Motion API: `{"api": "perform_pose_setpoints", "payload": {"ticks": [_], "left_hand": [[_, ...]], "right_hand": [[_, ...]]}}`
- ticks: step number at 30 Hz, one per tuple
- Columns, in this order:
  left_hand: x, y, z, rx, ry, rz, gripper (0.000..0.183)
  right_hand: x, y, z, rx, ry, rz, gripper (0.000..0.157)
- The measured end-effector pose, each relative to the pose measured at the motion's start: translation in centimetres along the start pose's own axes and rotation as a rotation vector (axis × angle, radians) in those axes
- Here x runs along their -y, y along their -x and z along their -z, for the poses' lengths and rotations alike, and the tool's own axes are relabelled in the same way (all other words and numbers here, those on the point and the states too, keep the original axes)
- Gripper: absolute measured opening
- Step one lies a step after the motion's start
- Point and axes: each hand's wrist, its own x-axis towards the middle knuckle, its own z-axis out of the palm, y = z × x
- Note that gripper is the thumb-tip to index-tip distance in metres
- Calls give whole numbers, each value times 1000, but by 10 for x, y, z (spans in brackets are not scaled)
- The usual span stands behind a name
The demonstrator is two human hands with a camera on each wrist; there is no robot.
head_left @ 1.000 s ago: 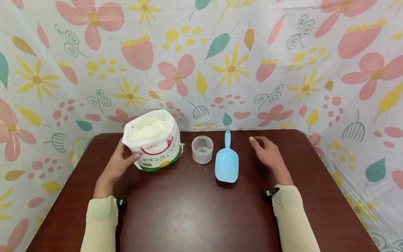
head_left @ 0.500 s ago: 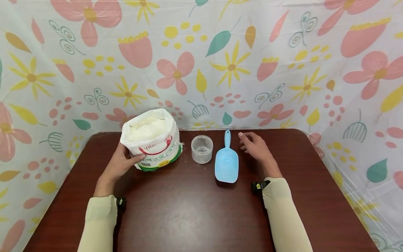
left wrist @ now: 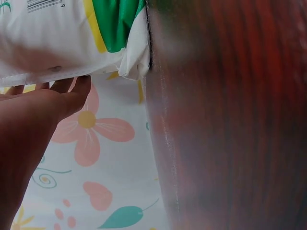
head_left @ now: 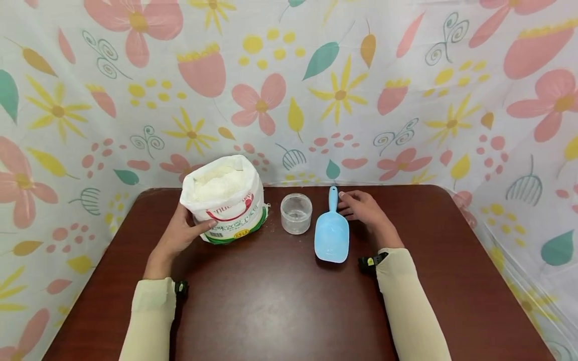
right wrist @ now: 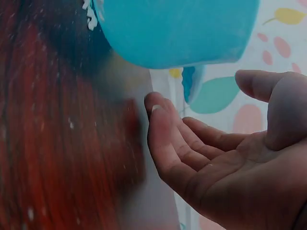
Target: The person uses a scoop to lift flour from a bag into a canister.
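A white bag of flour-like powder (head_left: 237, 213), with red and green print, stands open-topped at the back left of the table. My left hand (head_left: 177, 238) grips its left side, thumb on the front; in the left wrist view the fingers (left wrist: 72, 93) go behind the bag. To the bag's right stands a clear round jar (head_left: 296, 215) without a lid. Beside that lies a light blue scoop (head_left: 331, 235), handle pointing to the back. My right hand (head_left: 368, 214) is just right of the handle. In the right wrist view its fingers (right wrist: 160, 134) are spread apart from the scoop, holding nothing.
The dark brown table (head_left: 271, 311) has its back edge against a flower-patterned curtain (head_left: 289, 90), which also runs along both sides. A little white powder is scattered between the bag and the jar.
My right hand has moved left, from the table's right part to beside the scoop's handle. My left hand stays on the bag. Bag, jar and scoop have not moved on the table.
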Motion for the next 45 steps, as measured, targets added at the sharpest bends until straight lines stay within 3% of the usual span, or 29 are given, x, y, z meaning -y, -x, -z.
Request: {"api": "perform_pose_setpoints", "payload": {"ticks": [8, 16, 22, 27, 35, 45], "left_hand": [[5, 1, 0, 8, -17, 22, 116], [4, -1, 1, -2, -27, 27, 117], [-12, -5, -5, 3, -7, -9, 116], [-21, -1, -6, 1, -5, 1, 114], [-17, 4, -4, 6, -8, 22, 117], [7, 1, 4, -3, -45, 49, 120]], "right_hand": [[-9, -5, -5, 78, -67, -38, 72], [-10, -13, -8, 146, -203, -5, 60], [-10, -16, -3, 121, -225, 4, 58], [-10, -16, -5, 117, -230, -7, 59], [-13, -13, -12, 111, -296, -53, 62], [-11, -13, -10, 140, -363, -50, 58]]}}
